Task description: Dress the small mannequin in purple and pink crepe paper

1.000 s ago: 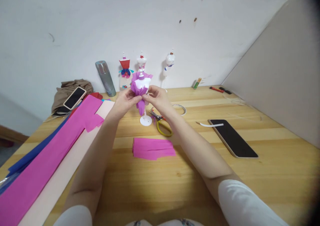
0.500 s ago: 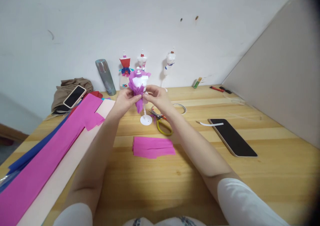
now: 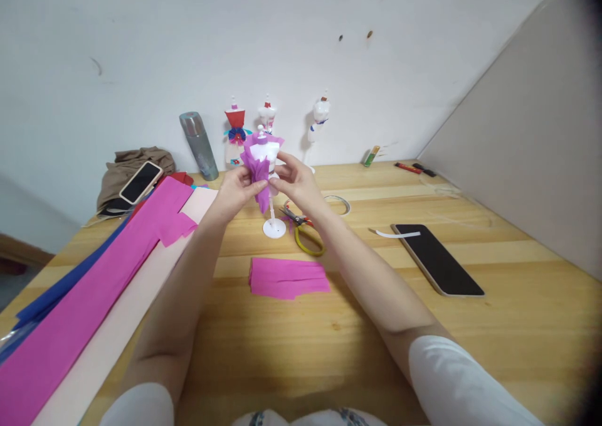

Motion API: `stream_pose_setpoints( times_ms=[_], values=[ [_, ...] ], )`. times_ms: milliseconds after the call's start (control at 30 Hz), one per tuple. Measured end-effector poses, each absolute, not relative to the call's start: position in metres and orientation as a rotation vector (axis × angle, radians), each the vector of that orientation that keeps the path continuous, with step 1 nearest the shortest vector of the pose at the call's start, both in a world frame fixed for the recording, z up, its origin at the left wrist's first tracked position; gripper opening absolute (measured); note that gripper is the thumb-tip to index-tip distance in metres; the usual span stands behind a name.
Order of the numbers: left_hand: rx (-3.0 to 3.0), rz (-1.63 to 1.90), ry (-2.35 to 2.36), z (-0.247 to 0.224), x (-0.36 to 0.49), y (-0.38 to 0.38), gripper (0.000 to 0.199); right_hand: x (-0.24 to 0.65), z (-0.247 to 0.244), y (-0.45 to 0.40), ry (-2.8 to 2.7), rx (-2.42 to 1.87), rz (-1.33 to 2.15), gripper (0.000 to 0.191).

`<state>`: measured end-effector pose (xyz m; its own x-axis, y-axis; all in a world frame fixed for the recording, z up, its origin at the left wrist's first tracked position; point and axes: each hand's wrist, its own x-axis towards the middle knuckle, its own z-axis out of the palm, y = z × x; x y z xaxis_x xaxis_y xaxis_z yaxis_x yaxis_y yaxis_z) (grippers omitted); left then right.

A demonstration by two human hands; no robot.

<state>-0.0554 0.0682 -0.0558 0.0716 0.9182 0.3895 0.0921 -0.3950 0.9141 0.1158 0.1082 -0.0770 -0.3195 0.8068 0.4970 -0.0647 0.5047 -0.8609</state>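
Observation:
A small white dress-form mannequin [image 3: 267, 152] stands upright on a round-based stand, with purple crepe paper [image 3: 257, 174] gathered round its left side and back. My left hand [image 3: 236, 189] is closed on the purple paper at the waist, thumb in front. My right hand [image 3: 298, 180] holds the mannequin's waist from the other side, its thumb near the paper and its fingers partly behind the form. Just below my right hand lie yellow-handled scissors [image 3: 308, 240]. A folded pink crepe paper piece [image 3: 289, 278] rests nearer to me.
Long pink [image 3: 101, 291], blue and pale paper strips lie at the left. A phone [image 3: 141, 182] rests on brown cloth [image 3: 136, 159] beside a thermos [image 3: 199, 146]. More mannequins [image 3: 236, 122] stand by the wall. Another phone [image 3: 439, 260] and a glue stick [image 3: 371, 156] are at the right.
The index finger of my right hand has lifted slightly beside the mannequin. The stand's base has shifted very slightly; both hands otherwise keep their places.

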Motion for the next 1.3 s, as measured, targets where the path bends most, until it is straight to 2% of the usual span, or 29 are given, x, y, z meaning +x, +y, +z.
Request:
stream_pose_setpoints(
  times_ms=[200,467,767,1033,1300],
  values=[
    [1.636,1.340,1.002,-0.054,-0.059,0.070,0.045,0.115,-0.075,0.107,-1.613,-0.606,1.089,0.062],
    [1.669,1.254,1.003,-0.054,-0.063,0.070,0.045,0.118,-0.070,0.103,-1.628,-0.622,1.107,0.061],
    [1.718,1.124,0.973,-0.046,-0.076,0.069,0.050,0.126,-0.060,0.097,-1.693,-0.567,1.173,0.039],
    [1.799,1.177,1.035,-0.046,-0.075,0.069,0.034,0.129,-0.059,0.097,-1.735,-0.613,1.175,0.032],
    [1.721,1.277,1.032,-0.047,-0.064,0.065,0.030,0.129,-0.060,0.099,-1.707,-0.592,1.177,0.032]
  ],
)
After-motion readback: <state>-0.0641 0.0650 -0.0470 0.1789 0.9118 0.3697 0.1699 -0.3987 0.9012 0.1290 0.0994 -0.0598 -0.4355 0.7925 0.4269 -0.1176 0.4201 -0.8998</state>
